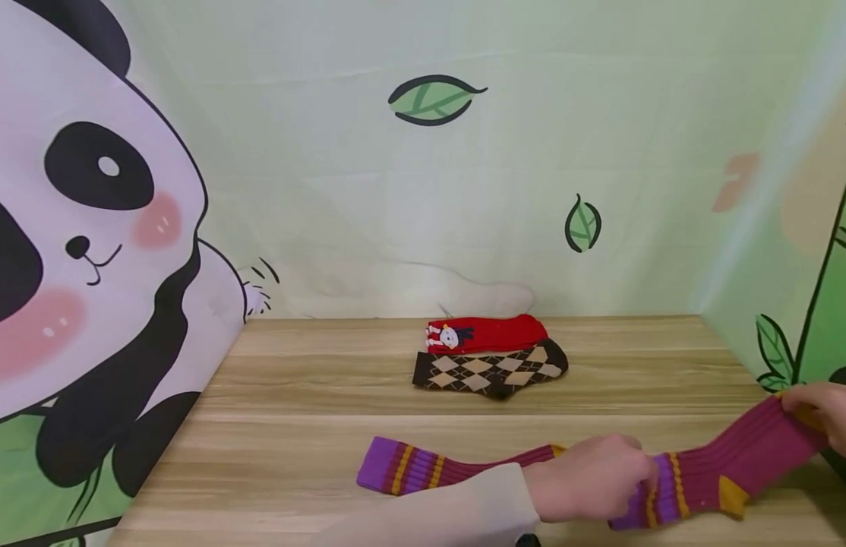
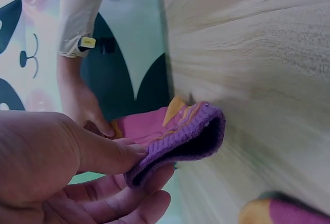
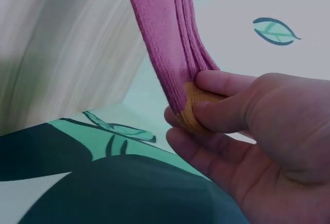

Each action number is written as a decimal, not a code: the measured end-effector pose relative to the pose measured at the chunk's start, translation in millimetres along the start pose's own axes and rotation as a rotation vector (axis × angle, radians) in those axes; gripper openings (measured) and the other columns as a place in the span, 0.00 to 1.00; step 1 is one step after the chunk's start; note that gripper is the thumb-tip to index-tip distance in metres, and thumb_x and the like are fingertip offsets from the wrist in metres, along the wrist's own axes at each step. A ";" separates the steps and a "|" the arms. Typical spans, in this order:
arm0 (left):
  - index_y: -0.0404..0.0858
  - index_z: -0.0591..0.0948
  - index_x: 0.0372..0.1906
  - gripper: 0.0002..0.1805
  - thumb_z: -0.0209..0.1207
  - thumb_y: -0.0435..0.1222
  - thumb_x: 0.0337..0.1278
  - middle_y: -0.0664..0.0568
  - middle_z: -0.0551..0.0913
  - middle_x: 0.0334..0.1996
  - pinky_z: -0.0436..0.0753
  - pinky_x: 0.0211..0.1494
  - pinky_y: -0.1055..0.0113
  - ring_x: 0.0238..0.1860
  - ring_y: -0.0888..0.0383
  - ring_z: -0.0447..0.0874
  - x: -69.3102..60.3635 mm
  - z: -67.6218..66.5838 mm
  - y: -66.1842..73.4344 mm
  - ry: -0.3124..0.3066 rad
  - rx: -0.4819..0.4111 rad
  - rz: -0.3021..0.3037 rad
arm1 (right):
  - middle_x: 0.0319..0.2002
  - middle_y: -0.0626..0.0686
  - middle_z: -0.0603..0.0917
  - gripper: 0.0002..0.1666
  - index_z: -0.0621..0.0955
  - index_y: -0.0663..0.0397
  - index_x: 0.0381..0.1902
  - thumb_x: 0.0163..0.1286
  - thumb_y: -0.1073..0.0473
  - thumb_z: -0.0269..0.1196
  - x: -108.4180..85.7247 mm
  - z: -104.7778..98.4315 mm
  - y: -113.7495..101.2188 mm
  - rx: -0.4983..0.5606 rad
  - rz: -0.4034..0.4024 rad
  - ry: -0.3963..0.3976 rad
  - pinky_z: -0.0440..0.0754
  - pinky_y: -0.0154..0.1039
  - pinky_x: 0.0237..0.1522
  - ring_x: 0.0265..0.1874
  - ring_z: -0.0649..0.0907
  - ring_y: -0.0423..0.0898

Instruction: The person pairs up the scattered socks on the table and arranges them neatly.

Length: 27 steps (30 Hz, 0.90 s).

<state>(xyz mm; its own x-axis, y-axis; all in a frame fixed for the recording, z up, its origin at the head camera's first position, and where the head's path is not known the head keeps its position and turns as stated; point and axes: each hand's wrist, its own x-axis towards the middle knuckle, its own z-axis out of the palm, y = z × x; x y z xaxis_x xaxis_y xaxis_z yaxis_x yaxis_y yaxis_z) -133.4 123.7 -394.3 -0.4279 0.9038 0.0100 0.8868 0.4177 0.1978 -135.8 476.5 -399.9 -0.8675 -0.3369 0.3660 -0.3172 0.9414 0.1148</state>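
A magenta sock (image 1: 744,448) with a purple cuff, yellow stripes and a mustard heel stretches between both hands at the right of the head view. My left hand (image 1: 594,477) pinches its purple cuff (image 2: 180,141) between thumb and fingers; the cuff's mouth gapes in the left wrist view. My right hand (image 1: 829,414) grips the mustard toe (image 3: 198,105) at the other end, raised above the table. A matching striped sock (image 1: 423,467) lies flat, partly hidden behind my left forearm and hand.
Farther back on the wooden table (image 1: 293,380) lie a red sock (image 1: 501,334) with a cartoon figure and, touching it in front, a black argyle sock (image 1: 491,371). Printed cloth walls (image 1: 327,190) with a panda and leaves stand behind and at both sides.
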 end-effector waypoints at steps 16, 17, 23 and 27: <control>0.47 0.90 0.46 0.14 0.65 0.27 0.62 0.63 0.84 0.40 0.72 0.43 0.87 0.40 0.74 0.77 -43.6 -29.9 -29.4 0.088 -0.020 0.049 | 0.25 0.51 0.79 0.29 0.76 0.52 0.24 0.36 0.91 0.62 15.3 -15.8 -24.0 0.015 -0.013 0.033 0.73 0.35 0.18 0.20 0.76 0.43; 0.47 0.90 0.46 0.14 0.65 0.26 0.62 0.63 0.84 0.40 0.72 0.43 0.87 0.40 0.73 0.77 -46.9 -31.3 -32.1 0.088 -0.033 0.040 | 0.26 0.52 0.80 0.29 0.76 0.53 0.25 0.38 0.91 0.62 16.5 -16.7 -26.2 0.019 -0.012 0.027 0.74 0.37 0.19 0.21 0.77 0.44; 0.44 0.90 0.46 0.14 0.65 0.25 0.61 0.61 0.88 0.41 0.75 0.46 0.85 0.41 0.72 0.81 -65.8 -35.2 -47.2 0.098 -0.078 0.005 | 0.31 0.56 0.84 0.24 0.81 0.55 0.29 0.49 0.89 0.62 21.1 -18.1 -40.9 0.030 -0.018 -0.014 0.80 0.43 0.22 0.24 0.82 0.51; 0.41 0.90 0.45 0.14 0.65 0.23 0.59 0.59 0.90 0.42 0.76 0.48 0.84 0.44 0.70 0.85 -77.9 -37.1 -55.8 0.133 -0.095 -0.005 | 0.32 0.55 0.84 0.22 0.83 0.54 0.32 0.51 0.86 0.63 24.1 -18.8 -48.4 0.024 -0.037 -0.003 0.77 0.39 0.19 0.22 0.81 0.47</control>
<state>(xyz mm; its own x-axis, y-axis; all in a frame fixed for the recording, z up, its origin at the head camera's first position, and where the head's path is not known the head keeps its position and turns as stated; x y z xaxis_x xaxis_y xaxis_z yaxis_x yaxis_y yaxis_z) -156.0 26.4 -369.8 -0.4576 0.8786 0.1369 0.8666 0.4062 0.2898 -134.2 423.1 -379.3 -0.8561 -0.3713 0.3596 -0.3579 0.9277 0.1061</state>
